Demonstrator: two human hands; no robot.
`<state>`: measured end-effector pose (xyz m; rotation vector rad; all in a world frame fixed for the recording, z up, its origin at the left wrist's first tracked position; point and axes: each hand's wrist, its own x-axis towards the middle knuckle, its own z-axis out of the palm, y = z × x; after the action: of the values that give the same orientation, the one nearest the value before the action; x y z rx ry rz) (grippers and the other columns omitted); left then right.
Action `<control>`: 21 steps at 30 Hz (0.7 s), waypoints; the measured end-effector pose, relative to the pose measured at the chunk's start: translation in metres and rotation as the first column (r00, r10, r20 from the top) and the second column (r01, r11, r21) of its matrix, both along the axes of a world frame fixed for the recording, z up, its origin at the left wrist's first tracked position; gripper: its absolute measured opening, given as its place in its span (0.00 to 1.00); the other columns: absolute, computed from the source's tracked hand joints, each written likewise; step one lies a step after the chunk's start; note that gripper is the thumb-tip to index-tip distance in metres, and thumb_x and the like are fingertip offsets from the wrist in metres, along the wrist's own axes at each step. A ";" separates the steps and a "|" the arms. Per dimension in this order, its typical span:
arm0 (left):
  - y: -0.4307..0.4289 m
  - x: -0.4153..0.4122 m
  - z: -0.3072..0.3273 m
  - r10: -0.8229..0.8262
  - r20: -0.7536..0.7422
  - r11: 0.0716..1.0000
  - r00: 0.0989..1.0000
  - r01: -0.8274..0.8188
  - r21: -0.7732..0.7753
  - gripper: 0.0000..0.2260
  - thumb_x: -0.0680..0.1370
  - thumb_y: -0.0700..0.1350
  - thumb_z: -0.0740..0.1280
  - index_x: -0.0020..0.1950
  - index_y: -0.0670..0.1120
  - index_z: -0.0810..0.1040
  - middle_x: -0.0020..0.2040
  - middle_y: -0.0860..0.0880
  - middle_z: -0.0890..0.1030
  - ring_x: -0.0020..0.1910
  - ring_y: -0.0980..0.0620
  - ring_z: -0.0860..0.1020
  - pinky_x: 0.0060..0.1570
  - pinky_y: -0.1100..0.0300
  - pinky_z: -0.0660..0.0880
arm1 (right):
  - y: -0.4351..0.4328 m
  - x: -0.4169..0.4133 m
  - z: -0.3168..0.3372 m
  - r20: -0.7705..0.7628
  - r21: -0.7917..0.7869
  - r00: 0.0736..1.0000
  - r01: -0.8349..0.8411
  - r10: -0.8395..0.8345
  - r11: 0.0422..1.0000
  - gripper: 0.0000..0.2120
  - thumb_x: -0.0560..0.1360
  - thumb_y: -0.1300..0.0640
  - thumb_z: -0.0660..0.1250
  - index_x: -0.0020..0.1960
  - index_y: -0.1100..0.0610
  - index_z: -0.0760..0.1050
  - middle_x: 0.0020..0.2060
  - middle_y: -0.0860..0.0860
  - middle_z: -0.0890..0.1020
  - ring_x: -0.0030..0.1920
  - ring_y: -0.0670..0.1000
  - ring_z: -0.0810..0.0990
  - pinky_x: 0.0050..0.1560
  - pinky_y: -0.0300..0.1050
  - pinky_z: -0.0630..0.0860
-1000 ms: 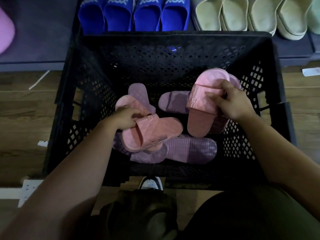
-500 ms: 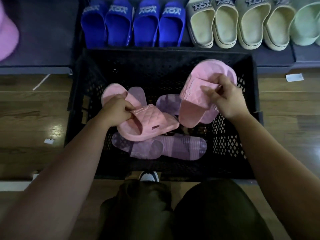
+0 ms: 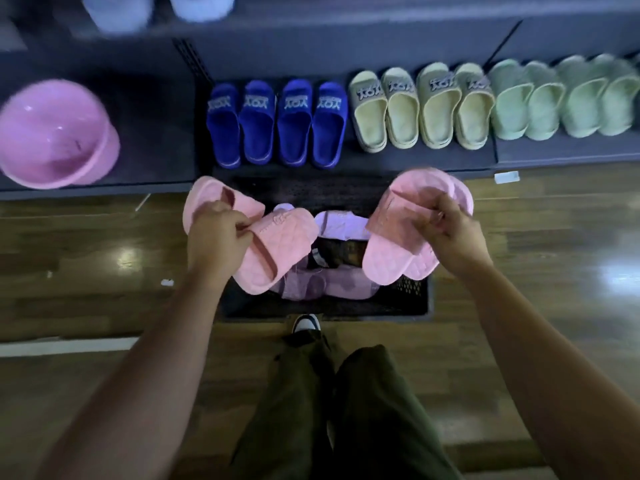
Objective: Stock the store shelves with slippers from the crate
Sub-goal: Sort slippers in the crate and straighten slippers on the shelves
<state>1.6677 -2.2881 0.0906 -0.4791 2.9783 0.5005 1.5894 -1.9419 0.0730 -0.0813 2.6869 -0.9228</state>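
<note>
My left hand (image 3: 216, 230) grips two pink quilted slippers (image 3: 277, 247) by their straps, held above the black crate (image 3: 408, 299). My right hand (image 3: 446, 233) grips another pair of pink slippers (image 3: 391, 251), stacked together, over the crate's right side. Several purple slippers (image 3: 332, 285) lie in the crate below. The low dark shelf (image 3: 159, 133) beyond the crate carries blue slippers (image 3: 277, 126), cream slippers (image 3: 419, 109) and pale green slippers (image 3: 561, 98) in a row.
A pink plastic basin (image 3: 55, 133) sits on the shelf at the left. An upper shelf holds pale objects (image 3: 117, 12) at top left. Glossy wooden floor (image 3: 86, 265) surrounds the crate. My legs and a shoe (image 3: 306, 325) are just behind the crate.
Both hands have lifted their pink slippers up out of the crate and spread apart. The view has pulled back and tilted up, showing more shelf.
</note>
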 end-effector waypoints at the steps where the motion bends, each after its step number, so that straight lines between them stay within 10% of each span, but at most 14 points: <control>1: 0.004 -0.001 0.023 0.008 -0.008 1.000 1.000 -0.008 0.008 0.08 0.70 0.40 0.72 0.48 0.42 0.84 0.46 0.42 0.80 0.46 0.43 0.77 0.41 0.55 0.70 | 0.005 0.004 0.024 0.004 0.004 1.000 0.013 -0.013 1.000 0.21 0.71 0.41 0.62 0.61 0.49 0.71 0.46 0.54 0.81 0.45 0.57 0.77 0.41 0.43 0.68; 21: 0.350 -0.113 0.261 -0.265 -0.232 0.928 0.936 0.313 0.202 0.03 0.68 0.40 0.71 0.41 0.43 0.84 0.40 0.45 0.82 0.41 0.44 0.79 0.38 0.55 0.74 | 0.298 0.016 0.306 -0.043 -0.040 0.921 0.385 -0.386 0.922 0.19 0.81 0.51 0.59 0.71 0.51 0.66 0.48 0.55 0.79 0.47 0.55 0.77 0.44 0.42 0.67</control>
<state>1.5552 -1.9381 0.3512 0.0399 3.0387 0.9032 1.6053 -1.6441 0.3790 0.4414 2.7876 -1.0825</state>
